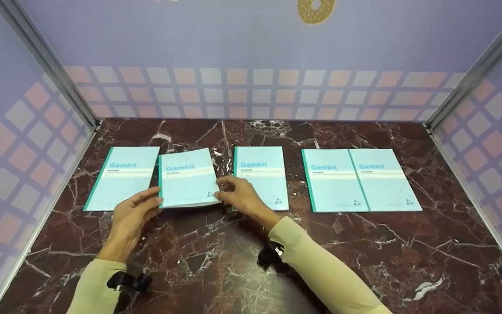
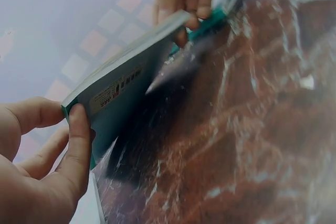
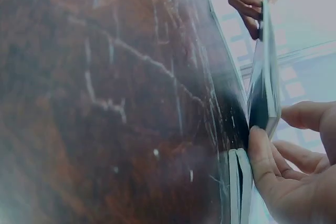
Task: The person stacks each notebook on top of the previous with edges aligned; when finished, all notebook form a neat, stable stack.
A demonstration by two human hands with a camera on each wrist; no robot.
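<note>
A pale blue notebook with a green spine and "Gambit" on its cover (image 1: 188,176) is lifted a little off the table between both hands. My left hand (image 1: 131,216) pinches its spine near the lower left corner. At the lower right corner, thumb and fingers of my right hand (image 1: 242,196) grip the page edge. In the left wrist view the underside of the notebook (image 2: 118,95) shows a barcode label. The right wrist view shows the notebook (image 3: 266,77) edge-on, clear of the table beneath.
A matching notebook (image 1: 124,174) lies on the left, another notebook (image 1: 262,165) lies just right of my right hand. Farther right, two more notebooks (image 1: 329,181) lie side by side. The dark red marble table (image 1: 216,266) is enclosed by purple checkered walls (image 1: 251,52).
</note>
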